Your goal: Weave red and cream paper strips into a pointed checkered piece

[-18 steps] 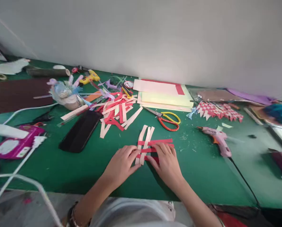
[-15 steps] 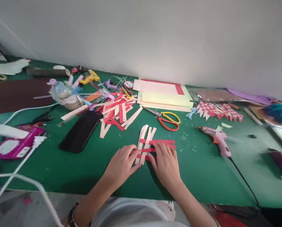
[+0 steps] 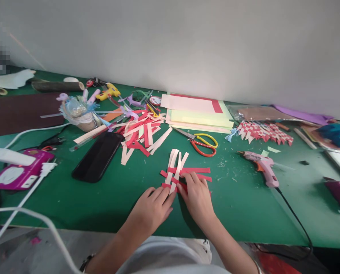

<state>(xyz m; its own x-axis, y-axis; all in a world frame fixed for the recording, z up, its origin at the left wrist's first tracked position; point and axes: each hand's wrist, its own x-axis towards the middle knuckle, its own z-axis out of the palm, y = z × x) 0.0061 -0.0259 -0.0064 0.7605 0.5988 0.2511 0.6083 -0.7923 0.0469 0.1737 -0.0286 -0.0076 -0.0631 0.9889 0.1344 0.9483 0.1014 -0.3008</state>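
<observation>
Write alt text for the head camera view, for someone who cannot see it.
Two bare hands, left hand and right hand, press on a small weave of red and cream paper strips on a green table. Scissors, a pink glue gun and a black phone lie nearby.

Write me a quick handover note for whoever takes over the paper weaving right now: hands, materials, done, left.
Left hand: flat on the green table, fingertips at the near edge of the woven strips, holding nothing.
Right hand: fingers pressing the red strips on the weave's right side.
Materials: spare strip pile behind left; scissors and glue gun to the right.
Done: three cream strips crossed by about three red ones.
Left: cream ends beyond stay unwoven; nothing looks glued.
</observation>
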